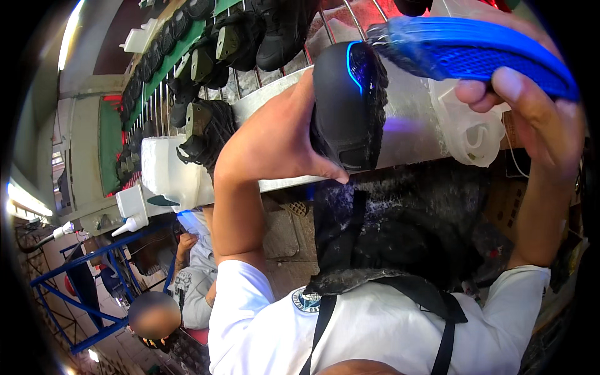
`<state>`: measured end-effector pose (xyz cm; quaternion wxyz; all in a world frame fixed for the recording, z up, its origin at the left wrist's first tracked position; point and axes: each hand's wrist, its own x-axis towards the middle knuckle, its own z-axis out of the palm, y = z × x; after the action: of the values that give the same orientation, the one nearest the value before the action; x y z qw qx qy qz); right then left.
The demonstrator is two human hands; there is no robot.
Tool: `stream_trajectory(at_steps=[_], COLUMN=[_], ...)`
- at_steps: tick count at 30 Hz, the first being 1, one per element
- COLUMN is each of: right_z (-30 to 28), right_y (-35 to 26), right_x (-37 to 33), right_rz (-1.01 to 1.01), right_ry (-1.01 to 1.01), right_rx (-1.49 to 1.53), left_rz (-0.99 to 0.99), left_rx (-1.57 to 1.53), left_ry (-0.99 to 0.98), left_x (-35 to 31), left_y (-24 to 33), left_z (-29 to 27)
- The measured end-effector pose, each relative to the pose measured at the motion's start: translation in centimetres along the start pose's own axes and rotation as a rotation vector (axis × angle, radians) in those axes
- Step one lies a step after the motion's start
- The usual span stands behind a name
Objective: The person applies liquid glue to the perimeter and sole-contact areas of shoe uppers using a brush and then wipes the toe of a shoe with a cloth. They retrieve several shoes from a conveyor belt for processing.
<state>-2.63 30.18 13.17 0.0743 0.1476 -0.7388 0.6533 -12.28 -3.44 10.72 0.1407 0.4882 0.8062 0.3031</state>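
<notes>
Thumb and fingers of the right hand (542,122) pinch a blue grid-faced piece (494,53) — brush or sole, can't tell — frayed end right by black shoe (344,106); contact unclear. Left hand (275,131) wraps shoe's left side over bench (406,140). Probably best: steady shoe, skin off shiny rough edge, even pressure. Translucent tub (472,134) at bench edge, pale container (167,161) and white bottle (132,209) farther left — contents not visible.

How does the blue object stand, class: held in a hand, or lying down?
Held: the right hand curls around the blue object along its lower edge.
</notes>
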Motion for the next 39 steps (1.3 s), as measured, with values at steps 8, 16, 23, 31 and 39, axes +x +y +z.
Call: stream_trajectory(at_steps=[8,16,23,31,39], right_z=[-2.1,-2.5,-2.3,-0.1,2.5], right_y=[-1.3,-0.9,-1.7,-0.5,2.1], right_x=[1.1,0.8,2.7,0.3,-2.0], right_rz=[0.053,-0.012,-0.403,-0.341,-0.354], right_ry=[-0.153,-0.384,-0.645,-0.528,-0.327], right_rx=[-0.172,-0.255,-0.681,-0.579,-0.573], left_rz=[-0.057,-0.052,0.01,-0.172,-0.153], left_rx=[0.084,0.034,0.033,0.055,0.034], left_ry=[-0.014,0.022,0.008,-0.08,0.045], left_x=[0.4,0.2,0.9,1.7,2.3], left_y=[1.4,0.4,-0.2,0.2,0.1], left_z=[-0.3,-0.2,-0.5,-1.4,-1.0])
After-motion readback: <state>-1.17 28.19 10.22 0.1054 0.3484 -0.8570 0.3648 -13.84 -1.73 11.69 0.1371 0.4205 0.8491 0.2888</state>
